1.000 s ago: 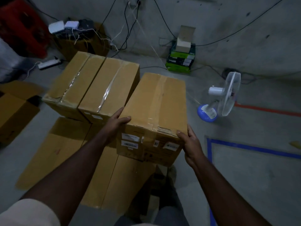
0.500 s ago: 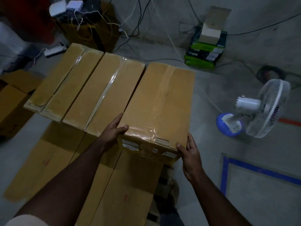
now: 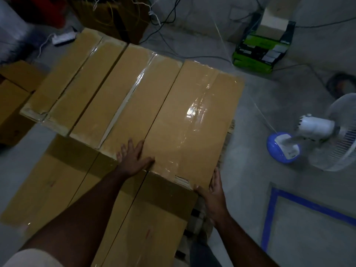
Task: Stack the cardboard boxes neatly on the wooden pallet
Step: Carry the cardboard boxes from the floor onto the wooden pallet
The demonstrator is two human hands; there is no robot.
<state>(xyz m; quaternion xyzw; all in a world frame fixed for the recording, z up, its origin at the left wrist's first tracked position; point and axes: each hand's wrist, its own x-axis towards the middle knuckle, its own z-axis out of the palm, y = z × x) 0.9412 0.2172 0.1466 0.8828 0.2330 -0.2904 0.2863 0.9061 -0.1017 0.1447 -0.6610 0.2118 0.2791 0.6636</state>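
The room was dim, with a grey concrete floor [image 3: 289, 237] marked by blue tape [image 3: 269, 218]. A white fan [image 3: 317, 132] on a blue base stood at the right. Black cables [image 3: 173, 14] trailed along the far wall beside a green carton [image 3: 258, 53] and a power strip [image 3: 63, 37].

The scene is being lit dimly, with a cool grey cast over the concrete floor [image 3: 269, 116]. Glare is being thrown off the clear tape on the right-hand cardboard box [image 3: 194, 112], suggesting light from above. Deep shadow is being cast over the lower boxes [image 3: 81, 182] and the left forearm [image 3: 81, 218]. Straight lines are being bent toward the edges by the wide lens, and the corners are being rendered soft and grainy.
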